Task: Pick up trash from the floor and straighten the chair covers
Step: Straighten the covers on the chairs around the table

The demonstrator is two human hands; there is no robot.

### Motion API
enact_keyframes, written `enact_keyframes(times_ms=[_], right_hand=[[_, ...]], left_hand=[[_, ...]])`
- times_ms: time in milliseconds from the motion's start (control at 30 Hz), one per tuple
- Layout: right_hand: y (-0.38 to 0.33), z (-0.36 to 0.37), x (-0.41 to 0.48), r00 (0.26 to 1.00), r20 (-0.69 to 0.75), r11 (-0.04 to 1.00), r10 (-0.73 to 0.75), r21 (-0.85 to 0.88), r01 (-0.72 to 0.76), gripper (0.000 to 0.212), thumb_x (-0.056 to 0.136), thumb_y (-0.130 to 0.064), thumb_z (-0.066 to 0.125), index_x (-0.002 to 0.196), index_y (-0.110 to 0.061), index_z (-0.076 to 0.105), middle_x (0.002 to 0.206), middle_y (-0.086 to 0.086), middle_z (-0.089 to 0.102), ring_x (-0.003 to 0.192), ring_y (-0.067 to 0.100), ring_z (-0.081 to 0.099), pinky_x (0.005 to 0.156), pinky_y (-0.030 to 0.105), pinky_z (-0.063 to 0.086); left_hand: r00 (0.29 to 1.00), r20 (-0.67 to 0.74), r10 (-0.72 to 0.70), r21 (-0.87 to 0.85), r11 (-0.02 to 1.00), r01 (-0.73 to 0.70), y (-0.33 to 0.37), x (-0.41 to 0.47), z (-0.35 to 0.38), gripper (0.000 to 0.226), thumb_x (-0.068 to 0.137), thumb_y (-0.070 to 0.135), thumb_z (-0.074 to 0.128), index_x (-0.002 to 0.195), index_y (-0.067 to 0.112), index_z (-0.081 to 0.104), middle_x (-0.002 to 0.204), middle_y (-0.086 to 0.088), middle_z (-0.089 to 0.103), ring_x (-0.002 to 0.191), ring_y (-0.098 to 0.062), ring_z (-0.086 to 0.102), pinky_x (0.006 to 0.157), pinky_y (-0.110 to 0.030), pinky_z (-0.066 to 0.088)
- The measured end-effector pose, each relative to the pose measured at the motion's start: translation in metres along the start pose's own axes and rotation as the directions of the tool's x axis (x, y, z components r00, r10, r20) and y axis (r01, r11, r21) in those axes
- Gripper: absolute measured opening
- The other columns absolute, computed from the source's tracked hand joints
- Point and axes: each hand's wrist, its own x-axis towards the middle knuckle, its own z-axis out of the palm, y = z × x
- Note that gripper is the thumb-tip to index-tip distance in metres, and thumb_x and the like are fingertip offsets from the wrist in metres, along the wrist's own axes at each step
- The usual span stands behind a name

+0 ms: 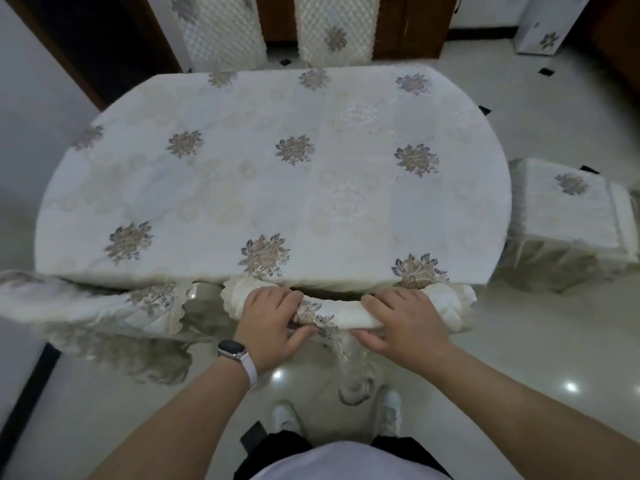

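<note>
A cream chair cover (346, 311) with a grey-brown flower lies bunched over the top of a chair back, right in front of me at the table's near edge. My left hand (273, 323), a watch on its wrist, grips the cover's left part with curled fingers. My right hand (405, 323) grips the right part, thumb under the fabric. A lace strip of the cover hangs down between my hands. To the left, a second covered chair (114, 306) shows a rumpled, sagging cover.
An oval table (277, 174) under a white flowered cloth fills the middle. Two covered chair backs (225, 29) stand beyond it. A covered seat (564, 216) sits at the right. Glossy white floor tiles (554, 358) surround my white shoes (389, 410).
</note>
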Motion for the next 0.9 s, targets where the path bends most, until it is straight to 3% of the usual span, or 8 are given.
enact_keyframes(times_ms=[167, 300, 400, 533, 733, 900], right_hand=[[-0.001, 0.001, -0.002, 0.999, -0.04, 1.0, 0.024, -0.012, -0.024, 0.055, 0.087, -0.065, 0.049, 0.095, -0.015, 0.069, 0.084, 0.002, 0.065, 0.074, 0.028, 0.061, 0.069, 0.039, 0.047], [0.0, 0.009, 0.001, 0.995, -0.099, 1.0, 0.002, -0.003, -0.003, 0.05, 0.083, -0.063, 0.058, 0.088, -0.014, 0.068, 0.08, 0.003, 0.063, 0.07, 0.028, 0.059, 0.063, 0.038, 0.047], [-0.006, 0.016, 0.003, 0.99, -0.143, 1.0, -0.016, -0.017, 0.014, 0.048, 0.081, -0.062, 0.063, 0.087, -0.015, 0.069, 0.078, 0.003, 0.062, 0.068, 0.025, 0.057, 0.061, 0.034, 0.044], [-0.027, 0.016, 0.002, 0.985, -0.171, 0.999, -0.025, 0.029, 0.03, 0.048, 0.085, -0.059, 0.059, 0.083, -0.012, 0.069, 0.075, 0.004, 0.061, 0.066, 0.024, 0.055, 0.059, 0.034, 0.039], [-0.05, 0.029, 0.011, 0.988, -0.154, 0.999, 0.022, 0.036, -0.017, 0.05, 0.086, -0.063, 0.059, 0.085, -0.014, 0.069, 0.072, 0.002, 0.057, 0.063, 0.023, 0.052, 0.054, 0.034, 0.041], [-0.05, 0.03, 0.016, 0.988, -0.151, 0.998, -0.02, 0.053, 0.028, 0.052, 0.088, -0.063, 0.054, 0.084, -0.013, 0.069, 0.072, 0.004, 0.058, 0.064, 0.026, 0.055, 0.054, 0.036, 0.045]], left_hand=[[1.0, -0.021, -0.007, -0.028, 1.0, 0.006, -0.008, 0.002, -0.002, 0.057, 0.079, 0.068, 0.057, 0.102, 0.016, 0.068, 0.097, 0.001, 0.065, 0.093, -0.023, 0.06, 0.101, -0.051, 0.039], [0.996, -0.075, 0.044, -0.064, 0.997, -0.049, -0.015, 0.006, 0.001, 0.066, 0.084, 0.073, 0.047, 0.098, 0.013, 0.071, 0.09, -0.002, 0.067, 0.086, -0.026, 0.062, 0.089, -0.043, 0.043], [0.99, -0.117, 0.078, -0.028, 0.996, -0.082, -0.023, 0.0, 0.002, 0.06, 0.079, 0.068, 0.054, 0.097, 0.014, 0.071, 0.09, -0.002, 0.067, 0.087, -0.025, 0.061, 0.084, -0.039, 0.039], [0.996, -0.027, 0.087, -0.05, 0.995, -0.088, -0.03, -0.008, -0.01, 0.058, 0.075, 0.064, 0.058, 0.098, 0.012, 0.072, 0.092, -0.003, 0.067, 0.088, -0.027, 0.063, 0.083, -0.043, 0.042], [0.994, -0.024, 0.111, -0.037, 0.993, -0.112, -0.057, -0.015, -0.026, 0.063, 0.081, 0.069, 0.051, 0.097, 0.012, 0.073, 0.09, -0.002, 0.068, 0.086, -0.025, 0.063, 0.079, -0.041, 0.043], [0.998, -0.008, 0.065, -0.043, 0.997, -0.066, -0.059, -0.02, -0.026, 0.06, 0.073, 0.066, 0.06, 0.098, 0.013, 0.074, 0.091, -0.002, 0.068, 0.087, -0.026, 0.064, 0.08, -0.044, 0.045]])
